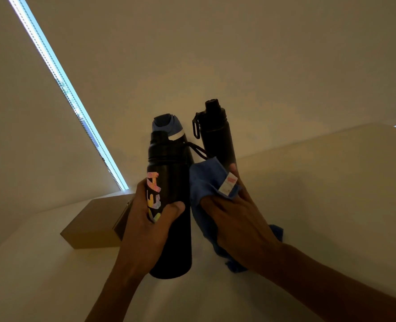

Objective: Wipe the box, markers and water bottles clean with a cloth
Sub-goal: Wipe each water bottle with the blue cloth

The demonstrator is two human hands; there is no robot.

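Brown and plain, the closed rectangular cardboard box lies on the pale tabletop just outside my left hand, on its knuckle side and partly hidden by it. That hand is wrapped round the tall black metal water bottle with iridescent lettering. It grips about mid-body, with my thumb across the front over the lower letters and my fingers curled round the far side.

The bottle's long axis runs upright from my palm toward its screw cap, leaning a little away from me. I cannot tell whether its base rests on the table or hangs just above it.

Beyond my fingertips stands a blue-capped bottle, mostly hidden. Right of it is a second black bottle with a loop on its lid, also upright.

My right hand holds the blue microfibre cloth with a white tag, bunched under my fingers with a tail hanging below the palm. The held bottle lies directly off this hand's thumb side, and the cloth's edge is at the bottle's flank, touching or just beside it.

I judge the wipe should run along that upright axis, the right hand stroking while the left steadies and turns. No markers are in view.
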